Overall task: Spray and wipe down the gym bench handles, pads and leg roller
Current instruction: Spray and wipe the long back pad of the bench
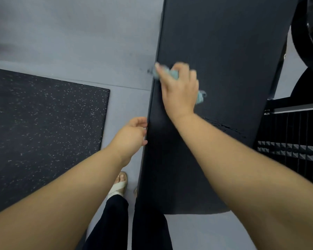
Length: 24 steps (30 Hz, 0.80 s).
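Right hand, fingers curled round a blue cloth, presses it on the bench pad near its left edge. The pad's long axis runs away from the person. Left hand, loosely curled and empty, touches that edge.

Clenched right hand, loose left hand.

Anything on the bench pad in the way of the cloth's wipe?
Nothing visible: the right hand holds the cloth on the pad, whose surface beyond is bare. The left hand sits at the pad's left edge.
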{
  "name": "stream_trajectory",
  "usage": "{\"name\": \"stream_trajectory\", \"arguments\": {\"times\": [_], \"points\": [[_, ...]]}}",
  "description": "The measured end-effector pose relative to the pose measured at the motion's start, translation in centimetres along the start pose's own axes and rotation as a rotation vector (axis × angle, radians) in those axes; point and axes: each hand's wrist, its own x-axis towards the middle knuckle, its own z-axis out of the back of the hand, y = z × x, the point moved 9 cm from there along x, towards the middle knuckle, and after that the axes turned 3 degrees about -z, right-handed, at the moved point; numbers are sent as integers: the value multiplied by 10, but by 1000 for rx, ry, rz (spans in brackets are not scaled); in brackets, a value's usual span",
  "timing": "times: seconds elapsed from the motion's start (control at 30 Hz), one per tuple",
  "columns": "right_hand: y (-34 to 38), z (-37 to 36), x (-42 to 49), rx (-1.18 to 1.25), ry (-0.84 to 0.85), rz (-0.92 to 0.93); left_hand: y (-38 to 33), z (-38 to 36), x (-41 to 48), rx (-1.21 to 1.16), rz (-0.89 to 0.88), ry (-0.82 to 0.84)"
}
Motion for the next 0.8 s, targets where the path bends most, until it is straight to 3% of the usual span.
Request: {"name": "stream_trajectory", "arguments": {"times": [0.07,0.13,0.37,0.47,0.63,0.7,0.8], "points": [[0,-4,31,3,-47,-168,0,1,3,19,3,7],[2,-4,26,-2,-51,-213,-2,0,3,19,4,19],[14,15,-145,-22,238,126,2,4,-5,-29,11,32],[9,13,-116,-74,179,116,3,3,-5,-19,1,42],[-13,4,14,-103,-92,-251,-1,1,0,24,-8,45],[-12,2,13,-109,-90,-288,-3,1,-1,39,-11,49],[-3,8,-62,-83,67,-183,-9,0,-7,78,-37,41]]}}
